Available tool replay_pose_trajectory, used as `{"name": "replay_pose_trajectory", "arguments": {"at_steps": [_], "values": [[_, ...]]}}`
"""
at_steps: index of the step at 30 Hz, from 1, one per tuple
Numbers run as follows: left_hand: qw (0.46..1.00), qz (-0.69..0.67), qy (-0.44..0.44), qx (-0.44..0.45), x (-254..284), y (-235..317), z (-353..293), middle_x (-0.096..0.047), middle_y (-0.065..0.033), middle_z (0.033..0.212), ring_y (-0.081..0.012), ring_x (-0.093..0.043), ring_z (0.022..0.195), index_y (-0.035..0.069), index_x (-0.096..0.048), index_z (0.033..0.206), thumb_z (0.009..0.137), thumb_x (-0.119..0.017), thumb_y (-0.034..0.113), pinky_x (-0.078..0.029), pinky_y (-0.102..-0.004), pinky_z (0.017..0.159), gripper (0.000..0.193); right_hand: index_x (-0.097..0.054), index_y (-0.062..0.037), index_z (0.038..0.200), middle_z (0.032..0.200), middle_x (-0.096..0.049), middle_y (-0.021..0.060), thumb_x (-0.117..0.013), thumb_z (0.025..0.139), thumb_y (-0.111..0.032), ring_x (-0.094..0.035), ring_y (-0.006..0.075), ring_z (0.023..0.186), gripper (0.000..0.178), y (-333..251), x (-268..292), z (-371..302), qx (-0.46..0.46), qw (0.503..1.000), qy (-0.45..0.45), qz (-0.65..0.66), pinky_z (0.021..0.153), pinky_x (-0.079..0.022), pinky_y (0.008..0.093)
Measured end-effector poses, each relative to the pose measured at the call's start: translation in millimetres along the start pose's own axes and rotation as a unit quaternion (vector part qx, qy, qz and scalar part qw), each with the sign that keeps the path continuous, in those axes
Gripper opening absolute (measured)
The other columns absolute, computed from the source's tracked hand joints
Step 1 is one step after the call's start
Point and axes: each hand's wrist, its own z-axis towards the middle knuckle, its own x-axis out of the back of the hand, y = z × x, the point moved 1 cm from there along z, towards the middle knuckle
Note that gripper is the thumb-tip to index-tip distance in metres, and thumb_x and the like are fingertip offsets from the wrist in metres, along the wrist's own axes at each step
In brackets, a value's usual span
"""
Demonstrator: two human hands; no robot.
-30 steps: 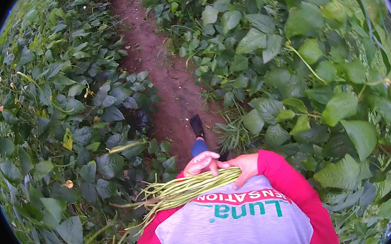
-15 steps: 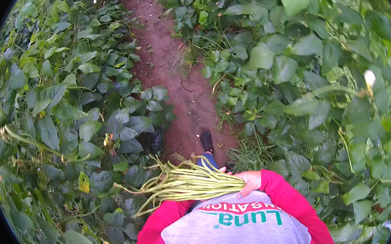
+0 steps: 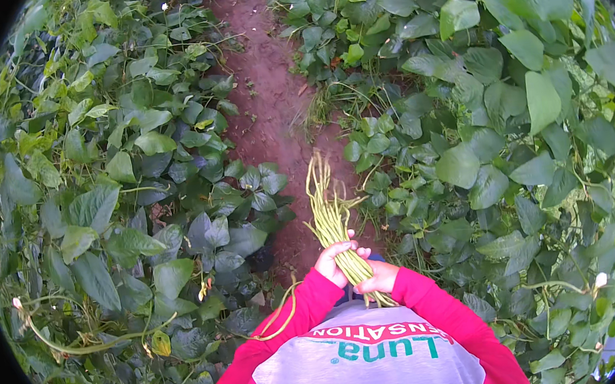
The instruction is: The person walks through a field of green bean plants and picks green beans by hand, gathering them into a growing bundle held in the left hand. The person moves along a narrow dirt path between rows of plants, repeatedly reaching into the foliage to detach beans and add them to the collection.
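Observation:
A bundle of long green beans points away from me over the path, held close to my body. My left hand is closed around its middle from the left. My right hand grips the same bundle lower down, from the right, with its thumb across the pods. Short ends of the beans stick out below the right hand toward my shirt. A few loose long beans lie along my left sleeve, apart from the bundle.
Dense leafy bean plants rise on the left, and taller ones on the right. Between them a narrow brown dirt path runs ahead. Hanging pods and some pale flowers show among the leaves.
The bundle has swung from lying leftward across my body to pointing ahead. My left hand, hidden before, now shows around it. A few beans lie apart on my left sleeve.

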Motion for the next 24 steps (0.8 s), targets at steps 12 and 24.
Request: {"name": "replay_pose_trajectory", "arguments": {"at_steps": [12,24], "values": [[0.979,-0.065,0.111,-0.158,-12.1,127.3,36.5,-0.055,-0.0047,0.075,-0.0213,-0.056,0.072,0.009,-0.056,0.109,0.083,-0.059,0.008,-0.051,-0.0452,0.085,0.026,-0.057,-0.0070,0.121,0.110,-0.066,0.0079,-0.058,0.095,-0.022,-0.066,0.0176,0.093,0.029,-150.5,208.5,133.2,0.246,0.923,0.211,0.206,0.078,-0.054,0.0322],[0.943,-0.144,0.243,-0.179,-10.2,174.9,108.4,-0.058,-0.0072,0.072,-0.0246,-0.058,0.068,0.008,-0.058,0.106,0.081,-0.058,0.007,-0.051,-0.0466,0.081,0.025,-0.043,0.0000,0.118,0.110,-0.053,0.0198,-0.059,0.094,-0.026,-0.054,0.0375,0.108,0.038,-197.6,487.5,355.2,0.302,0.498,0.272,0.766,0.100,-0.044,0.0548]]}}
